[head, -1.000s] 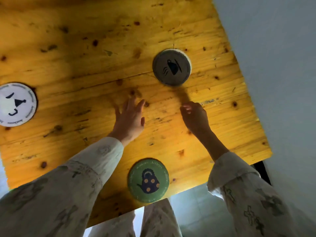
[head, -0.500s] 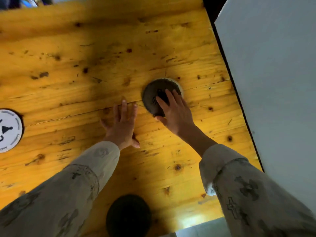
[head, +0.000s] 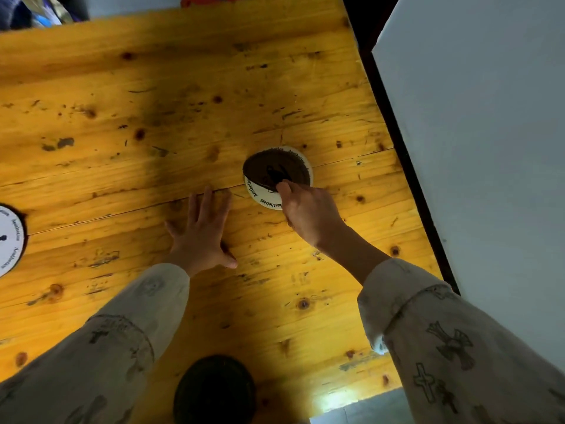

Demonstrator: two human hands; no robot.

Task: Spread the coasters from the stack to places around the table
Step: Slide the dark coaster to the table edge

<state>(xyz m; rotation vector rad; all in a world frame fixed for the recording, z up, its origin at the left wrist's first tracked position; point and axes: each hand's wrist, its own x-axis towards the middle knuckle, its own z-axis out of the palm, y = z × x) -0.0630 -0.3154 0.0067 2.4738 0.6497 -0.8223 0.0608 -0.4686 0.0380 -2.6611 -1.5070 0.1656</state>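
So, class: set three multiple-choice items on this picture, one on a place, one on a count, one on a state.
1. Where is the stack? A near the table's right edge; B far left corner; C on the floor.
2. How many coasters lie apart from it? A none; B two; C five.
3. The left hand is: A flat on the table; B gripping a coaster; C raised.

A: the stack sits near the right edge.
B: a white coaster at left, a dark coaster near the front.
A: palm down, fingers spread.

table yellow knotty pine | sleeves cream, cross print
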